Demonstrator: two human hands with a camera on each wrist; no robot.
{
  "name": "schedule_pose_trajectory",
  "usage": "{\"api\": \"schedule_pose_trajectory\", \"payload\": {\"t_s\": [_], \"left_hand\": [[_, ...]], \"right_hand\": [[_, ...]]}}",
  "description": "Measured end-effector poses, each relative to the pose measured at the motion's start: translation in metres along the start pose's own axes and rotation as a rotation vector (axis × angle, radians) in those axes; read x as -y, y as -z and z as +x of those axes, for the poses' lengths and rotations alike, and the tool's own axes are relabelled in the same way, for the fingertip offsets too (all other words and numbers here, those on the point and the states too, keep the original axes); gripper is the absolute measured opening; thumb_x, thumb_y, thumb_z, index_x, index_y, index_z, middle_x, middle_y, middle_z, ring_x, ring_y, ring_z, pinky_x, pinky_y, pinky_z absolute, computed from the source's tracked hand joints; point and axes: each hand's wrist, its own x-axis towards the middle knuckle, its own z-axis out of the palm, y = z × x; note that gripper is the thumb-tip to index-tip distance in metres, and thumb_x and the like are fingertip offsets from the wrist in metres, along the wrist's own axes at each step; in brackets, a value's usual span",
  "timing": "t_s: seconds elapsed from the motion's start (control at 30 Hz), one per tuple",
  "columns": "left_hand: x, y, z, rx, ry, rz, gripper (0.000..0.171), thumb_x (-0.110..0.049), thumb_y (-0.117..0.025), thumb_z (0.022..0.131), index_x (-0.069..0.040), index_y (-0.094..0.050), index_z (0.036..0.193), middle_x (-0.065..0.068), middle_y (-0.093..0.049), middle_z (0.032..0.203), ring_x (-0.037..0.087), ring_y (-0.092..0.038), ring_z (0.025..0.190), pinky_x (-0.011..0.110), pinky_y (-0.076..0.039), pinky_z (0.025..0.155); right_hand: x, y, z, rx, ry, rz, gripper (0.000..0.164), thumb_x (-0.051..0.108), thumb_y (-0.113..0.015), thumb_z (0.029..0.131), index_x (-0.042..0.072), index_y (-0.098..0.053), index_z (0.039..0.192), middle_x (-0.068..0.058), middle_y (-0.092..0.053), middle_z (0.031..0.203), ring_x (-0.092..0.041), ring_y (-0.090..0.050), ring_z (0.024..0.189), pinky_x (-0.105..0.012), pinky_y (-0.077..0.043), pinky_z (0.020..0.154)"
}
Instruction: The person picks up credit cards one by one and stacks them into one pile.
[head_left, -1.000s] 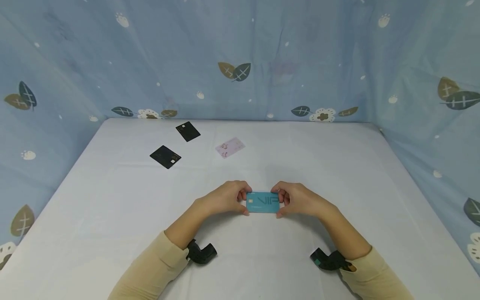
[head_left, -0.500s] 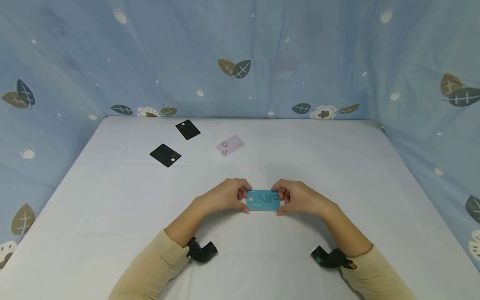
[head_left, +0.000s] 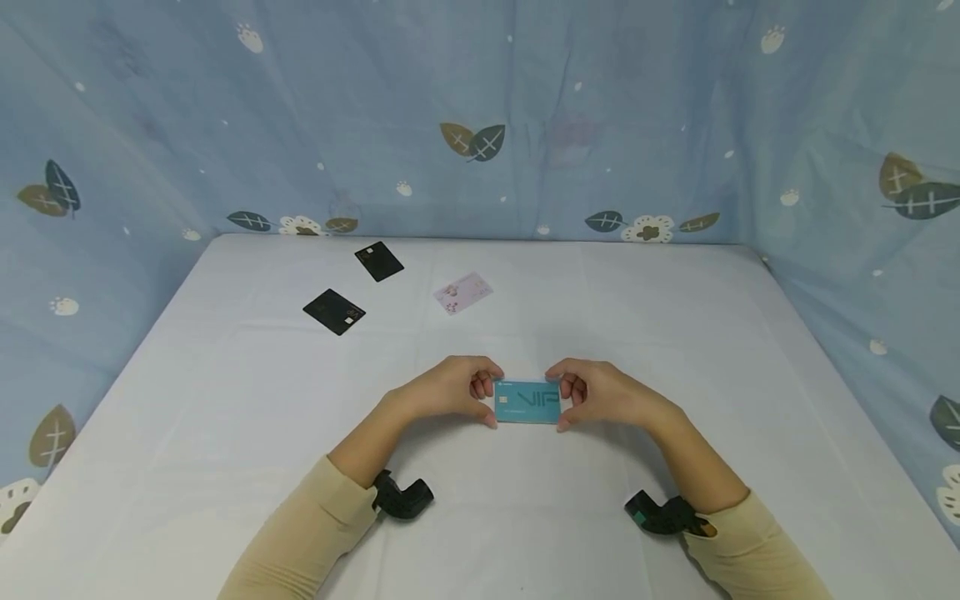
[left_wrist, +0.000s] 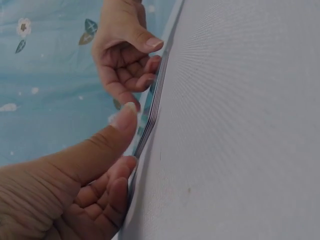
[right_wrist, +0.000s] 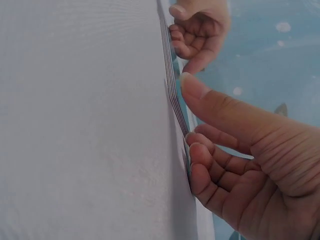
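Teal VIP card (head_left: 527, 402) tops a card stack (left_wrist: 157, 97) on the counter (head_left: 517, 517) between left hand (head_left: 453, 390) and right hand (head_left: 602, 393), which pinch opposite short ends, long axis running hand to hand, neither nearer.

left grip (head_left: 453, 388) and right grip (head_left: 602, 392) bar the teal card (head_left: 527, 403) sideways; room lies beyond.

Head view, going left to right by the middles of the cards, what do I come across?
Nearer black chip card → farther black chip card → pale pink floral card → teal VIP chip card.
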Motion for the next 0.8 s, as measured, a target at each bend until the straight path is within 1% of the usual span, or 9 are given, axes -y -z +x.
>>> {"api": "schedule_pose_trajectory", "payload": {"t_s": [0.1,0.2,0.3,0.43,0.53,0.67,0.8], "left_hand": [[0.002,0.001,0.000,-0.026,-0.015,-0.020,0.060,-0.016,-0.085,0.069,-0.002,-0.058,0.120,-0.001,-0.060,0.087,0.013,-0.055,0.081,0.024,-0.048,0.075],[0.005,0.002,0.000,-0.068,-0.026,-0.031,0.060,-0.017,-0.084,0.070,-0.004,-0.058,0.122,-0.001,-0.061,0.087,0.013,-0.055,0.081,0.024,-0.048,0.074],[0.007,0.003,0.002,-0.113,-0.025,-0.048,0.061,-0.020,-0.084,0.070,-0.005,-0.058,0.123,0.000,-0.060,0.089,0.013,-0.055,0.081,0.024,-0.048,0.074],[0.007,0.004,0.004,-0.192,0.011,-0.099,0.060,-0.019,-0.083,0.071,-0.004,-0.058,0.123,0.002,-0.061,0.091,0.015,-0.055,0.082,0.025,-0.048,0.075],[0.006,0.004,0.004,-0.259,0.042,-0.126,0.059,-0.018,-0.083,0.072,-0.003,-0.058,0.124,0.004,-0.061,0.093,0.015,-0.055,0.083,0.026,-0.047,0.075],[0.005,0.005,0.003,-0.322,0.056,-0.123,0.061,-0.021,-0.082,0.074,-0.004,-0.056,0.127,0.006,-0.062,0.100,0.016,-0.055,0.086,0.028,-0.046,0.074],[0.006,0.006,0.002,-0.358,0.052,-0.103,0.063,-0.024,-0.081,0.074,-0.006,-0.056,0.129,0.007,-0.062,0.108,0.019,-0.054,0.091,0.031,-0.046,0.074]], "right_hand": [[-0.002,0.002,0.001,-0.008,0.024,-0.008,0.067,0.020,-0.085,0.068,0.000,-0.055,0.124,-0.002,-0.057,0.088,-0.015,-0.051,0.073,-0.022,-0.045,0.062],[-0.005,0.004,0.003,-0.027,0.047,-0.006,0.067,0.022,-0.085,0.069,0.001,-0.055,0.125,-0.003,-0.058,0.090,-0.014,-0.051,0.074,-0.022,-0.046,0.064],[-0.009,0.008,0.003,-0.059,0.065,0.018,0.064,0.022,-0.084,0.070,0.001,-0.057,0.124,-0.006,-0.058,0.091,-0.015,-0.052,0.074,-0.022,-0.046,0.064],[-0.013,0.014,0.006,-0.099,0.085,0.064,0.059,0.018,-0.083,0.071,0.000,-0.059,0.121,-0.011,-0.058,0.094,-0.018,-0.052,0.076,-0.023,-0.046,0.065],[-0.015,0.018,0.009,-0.124,0.101,0.062,0.057,0.017,-0.083,0.072,0.000,-0.059,0.122,-0.013,-0.058,0.095,-0.019,-0.052,0.077,-0.023,-0.046,0.065],[-0.016,0.022,0.013,-0.147,0.119,0.025,0.058,0.017,-0.081,0.073,0.000,-0.058,0.124,-0.012,-0.059,0.095,-0.018,-0.052,0.078,-0.024,-0.046,0.067],[-0.016,0.024,0.017,-0.168,0.143,0.001,0.058,0.018,-0.080,0.075,0.000,-0.057,0.125,-0.011,-0.059,0.096,-0.017,-0.053,0.078,-0.026,-0.046,0.069]]}}
